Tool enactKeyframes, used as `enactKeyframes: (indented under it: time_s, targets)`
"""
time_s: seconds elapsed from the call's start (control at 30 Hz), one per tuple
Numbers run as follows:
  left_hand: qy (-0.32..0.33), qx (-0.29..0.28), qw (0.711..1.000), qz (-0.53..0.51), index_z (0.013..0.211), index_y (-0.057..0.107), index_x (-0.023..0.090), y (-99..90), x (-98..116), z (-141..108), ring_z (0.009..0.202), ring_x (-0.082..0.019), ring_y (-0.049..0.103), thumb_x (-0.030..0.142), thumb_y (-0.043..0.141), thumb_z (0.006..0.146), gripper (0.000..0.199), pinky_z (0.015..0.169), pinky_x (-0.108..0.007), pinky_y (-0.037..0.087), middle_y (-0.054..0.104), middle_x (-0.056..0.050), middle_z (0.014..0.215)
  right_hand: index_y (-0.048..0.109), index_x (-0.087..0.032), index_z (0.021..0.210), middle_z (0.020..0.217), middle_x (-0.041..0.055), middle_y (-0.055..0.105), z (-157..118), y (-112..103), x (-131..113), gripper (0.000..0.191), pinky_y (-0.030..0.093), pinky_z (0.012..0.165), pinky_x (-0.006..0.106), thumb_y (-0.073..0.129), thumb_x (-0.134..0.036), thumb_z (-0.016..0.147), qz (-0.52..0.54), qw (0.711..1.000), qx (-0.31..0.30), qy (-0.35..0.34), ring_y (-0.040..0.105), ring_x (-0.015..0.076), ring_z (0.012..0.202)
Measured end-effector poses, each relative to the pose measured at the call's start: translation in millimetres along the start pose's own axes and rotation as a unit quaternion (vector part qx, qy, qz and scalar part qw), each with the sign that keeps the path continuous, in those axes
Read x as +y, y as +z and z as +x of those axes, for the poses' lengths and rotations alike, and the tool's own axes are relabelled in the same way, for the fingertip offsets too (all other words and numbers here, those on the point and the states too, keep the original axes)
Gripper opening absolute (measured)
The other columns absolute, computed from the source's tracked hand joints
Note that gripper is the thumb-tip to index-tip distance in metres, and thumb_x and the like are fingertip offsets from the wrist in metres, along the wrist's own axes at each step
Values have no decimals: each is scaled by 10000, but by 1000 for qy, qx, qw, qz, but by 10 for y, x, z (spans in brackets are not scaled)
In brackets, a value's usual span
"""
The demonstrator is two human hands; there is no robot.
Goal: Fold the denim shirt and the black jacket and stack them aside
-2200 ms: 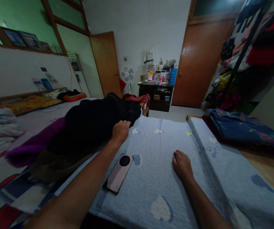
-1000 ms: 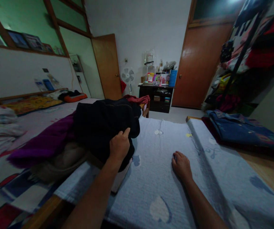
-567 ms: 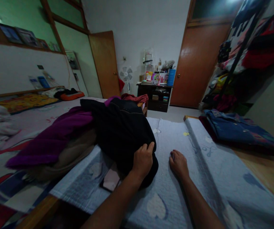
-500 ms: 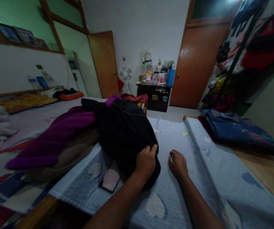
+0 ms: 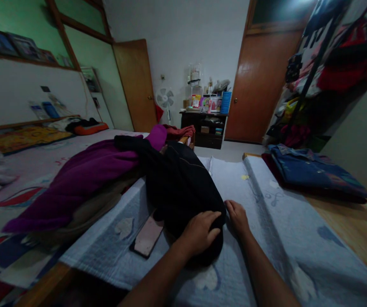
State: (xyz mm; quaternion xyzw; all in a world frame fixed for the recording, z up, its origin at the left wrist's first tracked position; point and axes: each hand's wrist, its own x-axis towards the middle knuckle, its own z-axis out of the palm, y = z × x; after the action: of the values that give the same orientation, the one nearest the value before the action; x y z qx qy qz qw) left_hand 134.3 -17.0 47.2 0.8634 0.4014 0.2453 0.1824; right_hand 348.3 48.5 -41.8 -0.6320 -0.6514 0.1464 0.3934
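A black garment [image 5: 183,183] with a pale curved seam lies bunched on the blue quilted cover [image 5: 231,170]. My left hand [image 5: 200,232] rests on its near right part, fingers stretched over the cloth and thumb apart. At the garment's right edge is my right hand [image 5: 238,218], with curled fingers that meet the cloth; their tips are partly hidden. A phone in a pinkish case [image 5: 148,235] lies left of my left hand, beside the garment. Purple clothing [image 5: 87,170] touches the garment's far left side, heaped over a brownish-grey piece [image 5: 90,213].
A folded denim garment [image 5: 314,170] lies on a dark red one at the right, near a bare wooden surface [image 5: 339,213]. Behind stand a dark cabinet [image 5: 200,132], a fan [image 5: 165,100] and a wooden door [image 5: 250,85]. Clothes [image 5: 339,76] hang at the right.
The black garment has shifted right and nearer, showing more of the phone. My left hand has loosened and spread its fingers. My right hand now meets the garment's edge.
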Motion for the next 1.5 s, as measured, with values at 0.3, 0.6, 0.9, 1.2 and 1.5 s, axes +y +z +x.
enactKeyframes:
  time_s: [0.3,0.6,0.9,1.2,1.5]
  targets:
    - [-320,338,869,165,1442,250,137,-537,-625,-13,1396,-400,183,336,661,768,814,1076,-578,259,155,-236,1518,636,-209,1158,1147,90,664,-66,-29,-196,481,396,994,406,380,-523,898,128,992,-13,-2,570,256,1112]
    - [-366,295,875,117,1492,41,188,-574,-985,69,1264,-329,441,241,644,737,968,990,-470,412,285,-213,1441,365,-279,1402,1382,48,507,-101,8,-410,676,351,1078,419,636,-422,799,310,940,-134,40,475,231,1258]
    - [-358,308,862,183,1482,84,118,-623,-1093,162,1297,-347,390,248,625,765,908,997,-454,395,273,-251,1443,383,-243,1390,1400,58,474,-102,6,-358,662,245,1138,439,584,-266,760,267,955,-126,6,412,228,1305]
    - [-380,366,840,129,1459,124,111,-591,-1137,250,1343,-363,326,391,623,794,877,1035,-518,355,267,-251,1452,427,-300,1364,1371,26,513,-185,80,-241,597,283,1118,449,603,-309,794,348,930,-113,35,437,224,1289]
    - [-315,388,860,-103,1448,164,167,-658,-1290,261,1283,-243,459,114,668,688,914,1064,-406,401,423,-150,1422,432,-307,1359,1364,26,514,-205,98,-203,578,290,1113,455,608,-332,809,358,926,-109,55,452,227,1274]
